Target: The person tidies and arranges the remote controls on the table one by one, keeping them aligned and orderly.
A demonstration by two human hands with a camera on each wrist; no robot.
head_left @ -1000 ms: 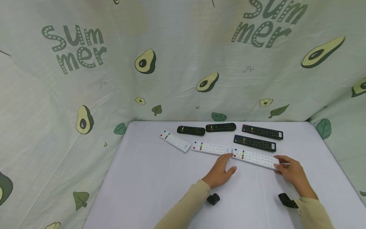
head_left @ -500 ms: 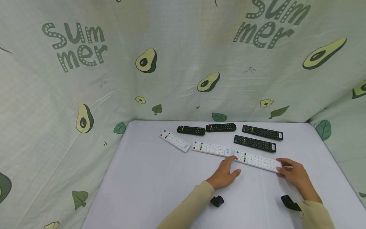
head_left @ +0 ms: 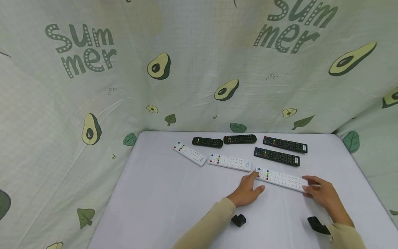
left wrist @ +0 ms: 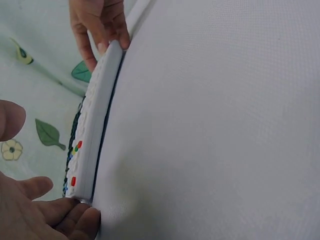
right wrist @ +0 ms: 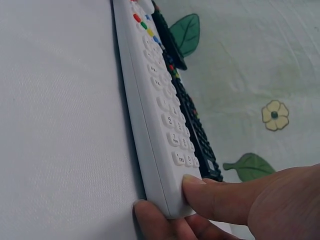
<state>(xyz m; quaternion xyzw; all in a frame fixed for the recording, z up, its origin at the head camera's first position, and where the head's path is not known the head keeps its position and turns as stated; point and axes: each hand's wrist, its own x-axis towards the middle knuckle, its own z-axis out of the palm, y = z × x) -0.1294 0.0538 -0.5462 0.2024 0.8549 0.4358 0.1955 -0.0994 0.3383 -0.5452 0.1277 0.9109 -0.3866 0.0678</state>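
Note:
A white remote control (head_left: 281, 179) with coloured buttons lies slightly slanted on the white table, nearest the hands. My right hand (head_left: 323, 193) pinches its right end, the thumb (right wrist: 197, 192) on top and the fingers at the end and underside, as the right wrist view shows. At the opposite end, the fingertips of my left hand (head_left: 247, 191) touch the remote, while the left thumb stands well apart from it. Seen from the left wrist, a thin dark shadow line runs along the remote's lower edge. Another white remote (head_left: 229, 162) lies just left of it.
A third white remote (head_left: 190, 154) lies angled farther left. Two black remotes (head_left: 276, 156) (head_left: 285, 144) rest behind the held one, and two rounded black remotes (head_left: 207, 142) (head_left: 240, 139) lie near the table's back edge. A printed cloth (head_left: 192, 69) hangs behind the table.
The white remote has moved toward the front and slightly right, with both hands moving along at its ends. The gap to the black remote behind it has widened. The other remotes stay put.

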